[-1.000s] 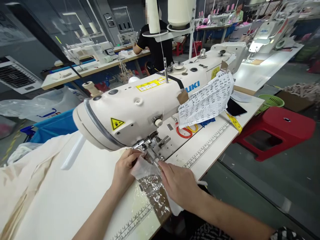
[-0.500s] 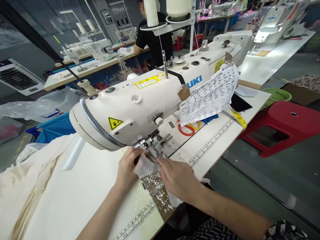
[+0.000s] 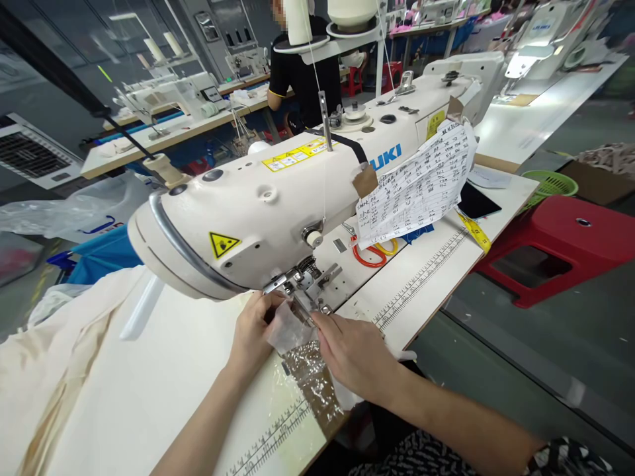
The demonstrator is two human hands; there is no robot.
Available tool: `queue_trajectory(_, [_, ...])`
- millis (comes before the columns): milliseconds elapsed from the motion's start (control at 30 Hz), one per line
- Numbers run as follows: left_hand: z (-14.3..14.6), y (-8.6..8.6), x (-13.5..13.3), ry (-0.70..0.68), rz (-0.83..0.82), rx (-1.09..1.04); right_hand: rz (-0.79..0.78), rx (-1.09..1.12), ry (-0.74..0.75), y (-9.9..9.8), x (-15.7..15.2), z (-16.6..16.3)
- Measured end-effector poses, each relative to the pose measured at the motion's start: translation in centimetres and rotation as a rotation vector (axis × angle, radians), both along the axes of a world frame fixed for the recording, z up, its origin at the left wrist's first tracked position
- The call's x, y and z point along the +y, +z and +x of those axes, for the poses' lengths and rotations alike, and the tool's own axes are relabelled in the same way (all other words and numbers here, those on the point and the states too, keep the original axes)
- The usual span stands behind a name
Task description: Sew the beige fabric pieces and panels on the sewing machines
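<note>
Here the left hand (image 3: 255,327) rests on the table (image 3: 421,291) with its fingers pinched together on the near-left edge of a small white fabric piece (image 3: 285,328), just in front of the presser foot (image 3: 302,299). The right hand (image 3: 350,350) lies flat, fingers together, pressing on the right side of the same piece; I cannot tell if it grips it or only holds it down. The piece sits between both hands, touching them, and its long axis seems to run from the person away toward the needle area, so the foot lies directly beyond the fingertips. The left hand is a little nearer to the foot. Under the piece there is a shiny strip of clear tape (image 3: 312,390) on the table edge. Above stands the cream sewing machine (image 3: 278,198), with a written paper sheet (image 3: 417,188) hanging on it, orange scissors (image 3: 370,256) behind, and cream cloth (image 3: 99,357) spread at the left
</note>
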State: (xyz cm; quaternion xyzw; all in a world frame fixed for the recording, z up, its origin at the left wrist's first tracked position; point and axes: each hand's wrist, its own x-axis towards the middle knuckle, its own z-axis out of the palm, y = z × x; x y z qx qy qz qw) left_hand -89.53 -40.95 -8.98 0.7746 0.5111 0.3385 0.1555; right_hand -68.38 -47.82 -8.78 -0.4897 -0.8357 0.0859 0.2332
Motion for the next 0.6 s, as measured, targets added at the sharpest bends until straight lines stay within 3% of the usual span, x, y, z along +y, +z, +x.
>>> queue_trajectory(200, [0.35, 0.61, -0.22, -0.007, -0.016, -0.083, -0.01, -0.016, 0.001, 0.06, 0.05, -0.07])
queue_trajectory(400, [0.25, 1.01, -0.35, -0.011, -0.058, -0.033, 0.029, -0.016, -0.003, -0.27, 0.0, -0.11])
queue_trajectory(600, [0.42, 0.14, -0.23, 0.003, 0.051, 0.04, 0.045, -0.002, 0.009, -0.44, 0.01, -0.04])
